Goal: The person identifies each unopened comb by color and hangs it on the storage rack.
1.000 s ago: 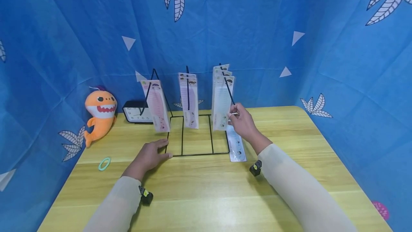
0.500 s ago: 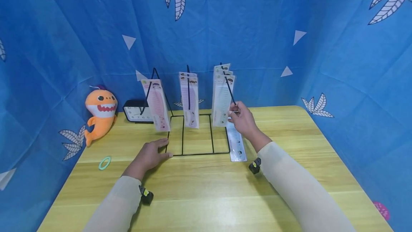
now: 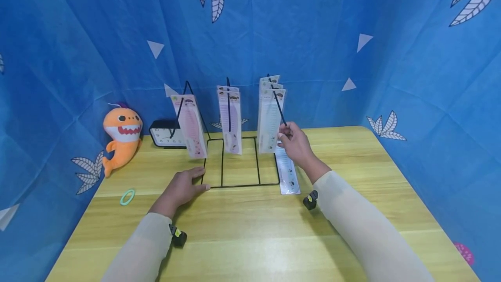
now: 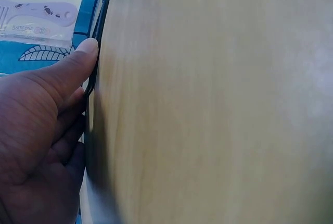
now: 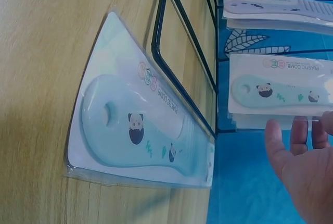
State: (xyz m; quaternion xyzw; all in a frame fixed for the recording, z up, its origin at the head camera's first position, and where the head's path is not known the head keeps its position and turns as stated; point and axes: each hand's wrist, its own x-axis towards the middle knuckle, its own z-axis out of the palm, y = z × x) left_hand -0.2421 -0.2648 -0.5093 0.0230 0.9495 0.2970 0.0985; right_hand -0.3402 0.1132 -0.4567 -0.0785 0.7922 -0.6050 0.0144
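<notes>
My left hand [image 3: 182, 189] rests with extended fingers at the front left corner of a black wire rack [image 3: 240, 186]. Its thumb touches the wire in the left wrist view. My right hand [image 3: 296, 145], fingers apart and slightly bent, is at the right edge of the hanging pale green packaged combs [image 3: 268, 129], close to the hook's end. Whether it touches the hook itself cannot be told. Another packaged comb, pale blue-green [image 5: 136, 125], lies on the table against the rack's right side. Purple packaged combs [image 3: 234, 129] hang mid-rack, and a pink packaged comb [image 3: 190, 129] hangs at the left.
On the wooden table [image 3: 235, 238], an orange shark plush [image 3: 123, 140] sits at the back left. Beside it stands a black-framed clock [image 3: 166, 135], partly behind the rack. A mint green ring [image 3: 127, 196] lies left of my left hand. A blue patterned curtain [image 3: 313, 55] surrounds the table.
The lower end of the front green comb pack has swung slightly back and up, and my right hand has shifted slightly with it. My left hand stays on the rack's corner.
</notes>
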